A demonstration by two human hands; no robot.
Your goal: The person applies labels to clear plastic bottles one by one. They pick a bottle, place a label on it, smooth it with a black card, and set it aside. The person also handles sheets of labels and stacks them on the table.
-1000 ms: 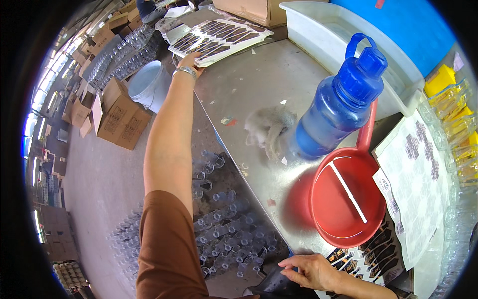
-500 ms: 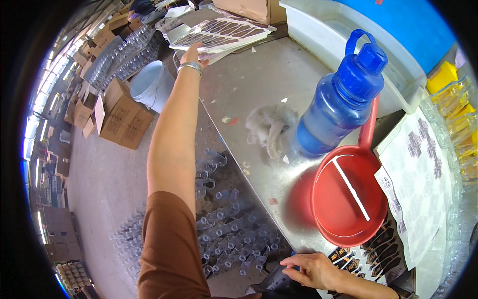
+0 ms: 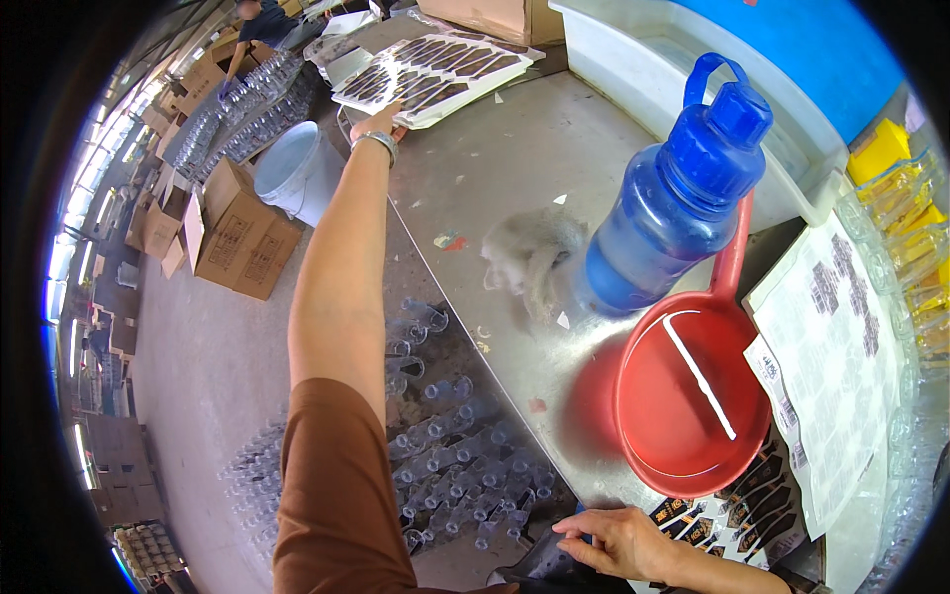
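My left arm reaches across to the far left end of the metal table. There my left hand (image 3: 381,123) pinches the near edge of a white sheet of dark labels (image 3: 435,74), which lies on other sheets. The sheet partly hides its fingertips. Low in the view, my right hand (image 3: 618,543) hovers near the table's front edge, fingers loosely stretched and holding nothing that I can see. Beside it lies another sheet of black labels (image 3: 757,515), partly under a red dipper (image 3: 683,416) holding liquid. A blue water bottle (image 3: 673,203) stands behind the dipper.
A white plastic tub (image 3: 643,74) stands at the back, near a cardboard box (image 3: 485,15). A printed white sheet (image 3: 831,366) lies at right. Left on the floor are a bucket (image 3: 297,173), an open carton (image 3: 242,233) and many clear bottles (image 3: 465,465). Another person (image 3: 262,30) bends over bottles far off.
The label sheet's near edge has shifted slightly toward me and its face shows more, with my left hand at it. My right hand has hardly moved. The far person has come further into view.
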